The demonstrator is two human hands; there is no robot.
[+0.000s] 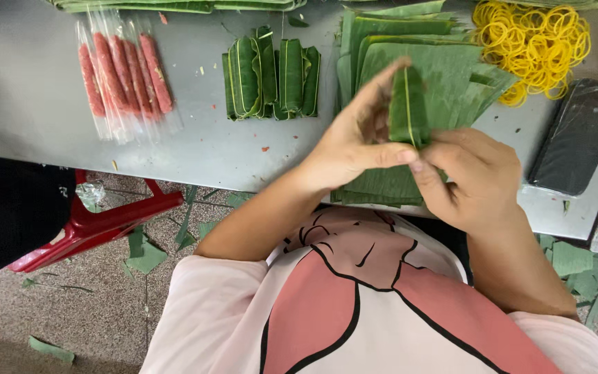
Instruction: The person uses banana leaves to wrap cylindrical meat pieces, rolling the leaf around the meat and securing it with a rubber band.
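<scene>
Both hands hold a small leaf-wrapped bundle [408, 105] upright above a stack of cut green leaves [444, 66]. My left hand [351, 142] grips it from the left, fingers up along its side and thumb across the bottom. My right hand [475, 173] pinches its lower right. A thin yellow rubber band runs lengthwise down the bundle. Several finished wrapped bundles [271, 75] with bands lie side by side further left on the grey table [195, 149].
Pink sausage sticks in clear plastic sleeves [124, 76] lie at the left. A heap of yellow rubber bands [534, 41] sits at the top right, a black phone-like slab [577, 135] beside it. A red plastic stool [98, 225] and leaf scraps are on the floor.
</scene>
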